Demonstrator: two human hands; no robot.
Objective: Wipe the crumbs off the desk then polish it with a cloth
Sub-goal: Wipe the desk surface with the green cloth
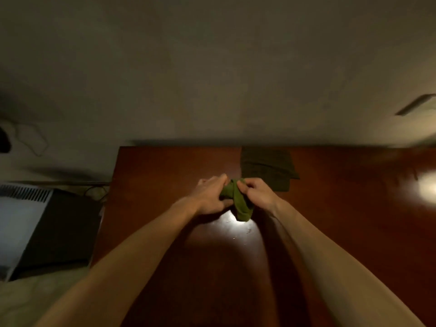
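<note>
Green cloth, bunched, above desk: crumb-wiping step.
Left hand, right hand: fingers pinch it; next, likely, press flat and sweep crumbs.

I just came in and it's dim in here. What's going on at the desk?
A person is gripping a green cloth with both the left hand and the right hand, bunching it just above the desk. A darker cloth lies folded behind it, near the far edge. A few pale crumbs show in the lit patch below the green cloth, so the wiping does not look finished.
</note>
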